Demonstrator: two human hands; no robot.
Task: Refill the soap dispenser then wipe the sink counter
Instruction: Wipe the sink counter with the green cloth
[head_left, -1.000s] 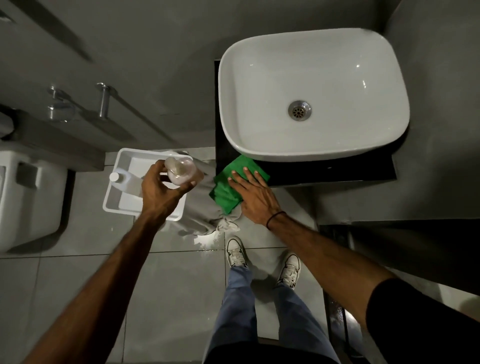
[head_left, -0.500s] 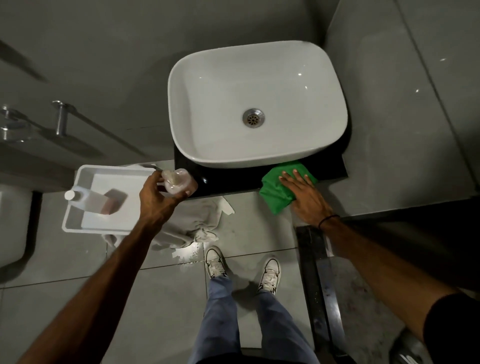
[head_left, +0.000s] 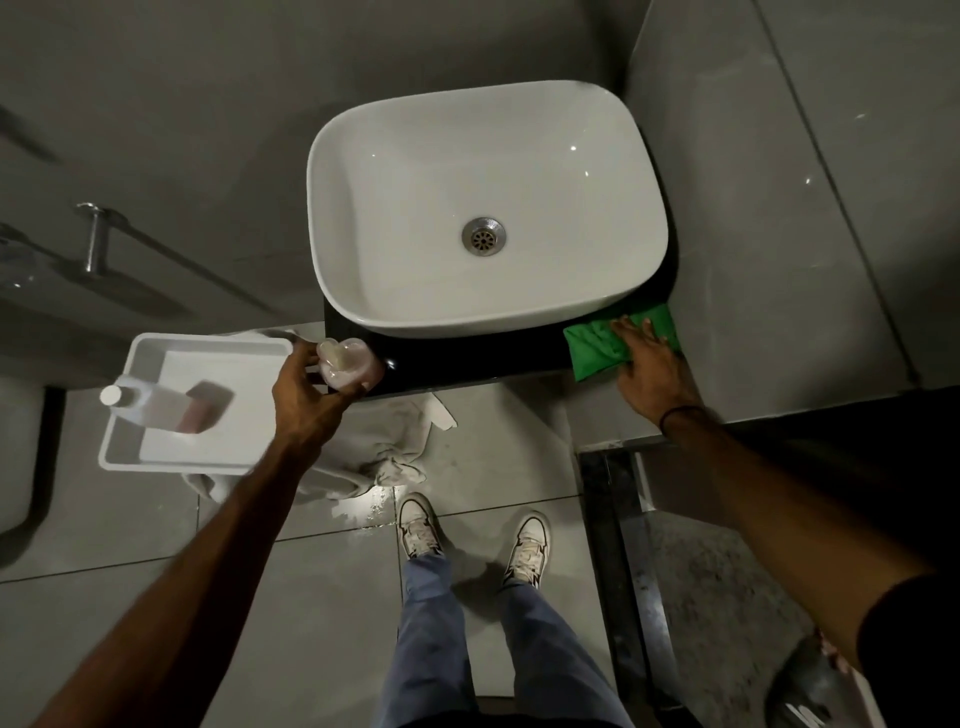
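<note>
A white basin (head_left: 405, 156) stands on a narrow black counter (head_left: 467, 358). My right hand (head_left: 649, 374) presses a green cloth (head_left: 597, 343) flat on the counter's right end, fingers straight. My left hand (head_left: 306, 395) grips a pale pink soap dispenser (head_left: 345, 361) and holds it up at the counter's left end. A white refill bottle (head_left: 150, 402) lies in a white tray (head_left: 156, 457) on the floor to the left.
A crumpled grey rag (head_left: 384, 447) lies on the wet floor tiles beside the tray. My two white shoes (head_left: 421, 530) stand below the counter. A grey wall (head_left: 779, 208) borders the counter's right end. A metal rail (head_left: 93, 239) juts out at left.
My right hand has slid the green cloth along the counter from its left end to its right end. My left hand still holds the dispenser; the view has shifted.
</note>
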